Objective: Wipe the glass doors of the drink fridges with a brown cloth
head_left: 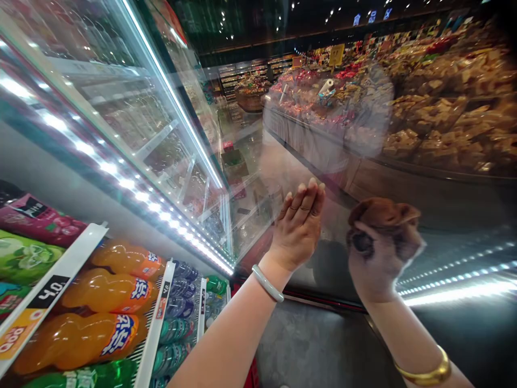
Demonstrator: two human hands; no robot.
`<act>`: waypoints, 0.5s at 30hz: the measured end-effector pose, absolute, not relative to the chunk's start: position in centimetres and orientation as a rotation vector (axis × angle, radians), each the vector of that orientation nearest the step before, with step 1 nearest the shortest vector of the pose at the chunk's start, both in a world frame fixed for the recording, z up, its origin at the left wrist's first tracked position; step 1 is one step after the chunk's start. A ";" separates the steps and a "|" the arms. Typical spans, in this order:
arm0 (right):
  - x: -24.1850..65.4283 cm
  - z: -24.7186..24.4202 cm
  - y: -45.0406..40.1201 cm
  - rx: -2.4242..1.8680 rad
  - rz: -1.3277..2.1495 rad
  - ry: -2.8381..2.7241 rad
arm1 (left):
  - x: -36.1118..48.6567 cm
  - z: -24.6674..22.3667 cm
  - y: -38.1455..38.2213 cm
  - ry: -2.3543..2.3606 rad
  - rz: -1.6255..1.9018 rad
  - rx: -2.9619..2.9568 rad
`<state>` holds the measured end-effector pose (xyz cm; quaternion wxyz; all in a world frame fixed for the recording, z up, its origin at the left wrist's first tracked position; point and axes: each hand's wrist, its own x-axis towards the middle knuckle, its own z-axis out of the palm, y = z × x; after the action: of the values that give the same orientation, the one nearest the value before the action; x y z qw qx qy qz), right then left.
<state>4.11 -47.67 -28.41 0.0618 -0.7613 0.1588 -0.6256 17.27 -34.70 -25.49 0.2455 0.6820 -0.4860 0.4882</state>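
Clutching a bunched brown cloth point(382, 209), the right hand point(377, 269) sits toward four o'clock from the middle of the view, up against the glass door point(452, 231) of a drinks cooler. Its fingers are curled round the cloth, which covers most of them; blur hides exactly how they grip it. A gold bangle point(430, 369) circles that wrist.

Nearer the middle, also toward four o'clock, the left hand point(298, 231) is held flat, its fingers straight and close together, pointing to about one o'clock. It holds nothing and appears to rest on the glass. A pale grey-green bangle point(267, 283) is on its wrist.

At eight o'clock, orange soda bottles point(113, 308) lie in a row beside a white shelf divider point(147, 334), and a price label point(50, 291) reading 4.0 is just to their left. Purple-labelled bottles point(181, 280) and teal-labelled bottles point(175, 331) lie toward seven o'clock. Green-wrapped bottles point(30, 256) are at nine o'clock, below a bright LED strip point(127, 184) running from ten toward seven.

Through the glass, heaps of wrapped snacks point(452, 102) fill round counters at two o'clock, a yellow sign point(336, 55) stands toward one, and grey floor point(307, 345) shows at six. Reflected lights point(456, 291) streak the pane at four.
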 end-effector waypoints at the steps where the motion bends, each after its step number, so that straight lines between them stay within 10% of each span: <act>1: 4.7 -28.4 -46.9 -2.363 -1.915 0.384 | 17.4 -25.6 -34.5 -1.321 1.328 1.852; 15: 8.2 -27.2 -42.3 -2.437 -2.009 0.118 | 19.2 -26.3 -31.6 -1.260 1.297 1.821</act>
<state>8.21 -42.28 -27.24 -0.0095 -0.7711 0.0372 -0.6356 19.23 -31.57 -26.27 0.2837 0.6805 -0.4708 0.4845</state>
